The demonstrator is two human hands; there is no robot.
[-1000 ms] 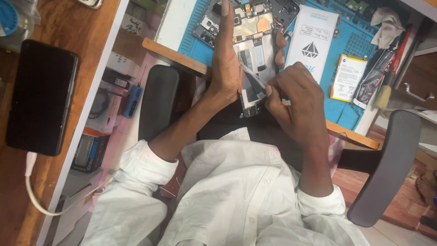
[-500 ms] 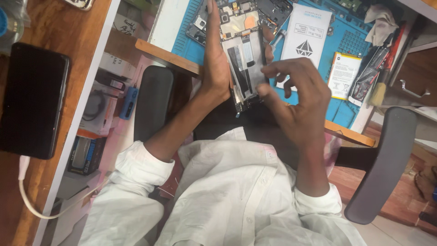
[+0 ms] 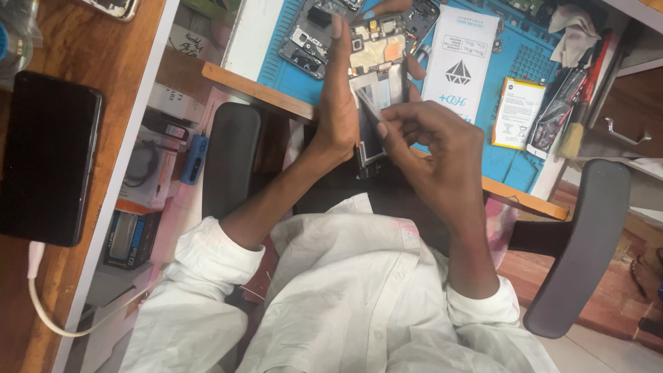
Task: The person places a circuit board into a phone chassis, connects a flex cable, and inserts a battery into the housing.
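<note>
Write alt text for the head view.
Left hand holds an opened phone upright over a blue work mat while the right hand pinches a thin strip at its edge. A white box lies beside them.

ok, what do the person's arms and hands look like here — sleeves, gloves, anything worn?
Both hands are bare: no gloves on the left hand or right hand. No rings or watch show. White shirt sleeves are rolled up on both arms, leaving the forearms uncovered.

Wooden desk (image 3: pixel 235 81), black chair armrests (image 3: pixel 583 242), reddish tiled floor (image 3: pixel 608 311).
</note>
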